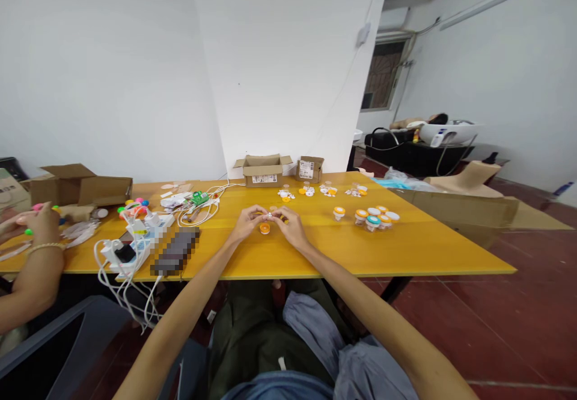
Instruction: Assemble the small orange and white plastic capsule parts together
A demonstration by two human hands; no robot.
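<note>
Over the middle of the yellow table (315, 256), my left hand (246, 222) and my right hand (288, 224) meet fingertip to fingertip. Both are closed in a pinch on one small white piece (270, 215), too small to identify further. Just below the fingers, an orange round part (264, 228) rests on the tabletop. Beyond my hands lie small piles of white and orange parts (285, 196), with another such pile (309, 191) beside them. To the right stand several small clear cups with orange, white and teal lids (372, 222), and one orange-lidded cup (339, 212) sits apart.
An open cardboard box (264, 172) and a smaller box (309, 170) stand at the back. Left are a power strip with white cables (139, 238), a dark blurred-out device (175, 251) and a green circuit board (199, 197). A co-worker's hands (45, 223) handle colourful balls at far left.
</note>
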